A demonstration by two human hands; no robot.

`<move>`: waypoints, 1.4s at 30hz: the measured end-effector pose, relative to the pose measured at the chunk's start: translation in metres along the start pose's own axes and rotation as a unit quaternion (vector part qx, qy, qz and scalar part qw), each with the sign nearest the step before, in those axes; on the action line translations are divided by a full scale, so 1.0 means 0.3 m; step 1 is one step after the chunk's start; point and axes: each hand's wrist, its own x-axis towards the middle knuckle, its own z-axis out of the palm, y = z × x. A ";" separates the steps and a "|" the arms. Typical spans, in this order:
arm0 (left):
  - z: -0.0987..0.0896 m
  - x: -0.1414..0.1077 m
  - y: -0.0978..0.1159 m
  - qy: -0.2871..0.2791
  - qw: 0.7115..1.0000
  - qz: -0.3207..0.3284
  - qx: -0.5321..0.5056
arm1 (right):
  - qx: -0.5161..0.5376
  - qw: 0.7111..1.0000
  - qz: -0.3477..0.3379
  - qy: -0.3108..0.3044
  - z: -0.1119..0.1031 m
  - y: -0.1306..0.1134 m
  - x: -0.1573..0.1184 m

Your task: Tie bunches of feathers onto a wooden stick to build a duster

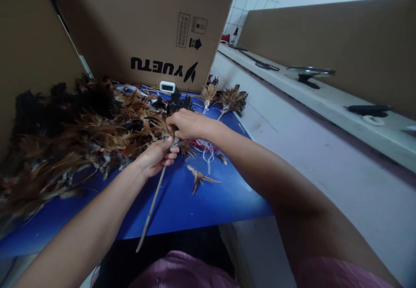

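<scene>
My left hand [160,154] is closed round the upper part of a thin pale stick [152,210], whose bare end slants down past the table's front edge. Brown and grey feathers surround the top of the stick. Just above, my right hand [183,124] pinches at those feathers, its fingertips touching or nearly touching my left thumb; what exactly they grip is hidden. A large heap of brown and black feathers [97,127] spreads to the left. Loose brown feathers [199,177] lie on the blue table [208,210] right of the stick.
Two feather bundles on sticks [232,98] lie at the back right. Clear and red string [208,151] sits beside my right wrist. A small white digital display [167,87] stands before a tall cardboard box [146,23]. Scissors [266,66] rest on the right ledge [331,106].
</scene>
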 end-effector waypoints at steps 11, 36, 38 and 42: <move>-0.011 0.006 -0.002 -0.009 1.000 0.002 -0.022 | 0.059 0.916 0.106 0.384 0.105 -0.041 -0.213; 0.015 -0.016 -0.008 -0.023 0.999 0.017 0.024 | 0.403 0.826 0.238 0.315 0.318 -0.055 -0.129; 0.015 -0.018 -0.008 -0.032 0.999 0.018 0.034 | 0.420 0.820 0.232 0.311 0.323 -0.046 -0.128; 0.007 -0.016 -0.007 -0.065 0.997 0.010 0.041 | 0.476 0.803 0.217 0.286 0.329 -0.031 -0.125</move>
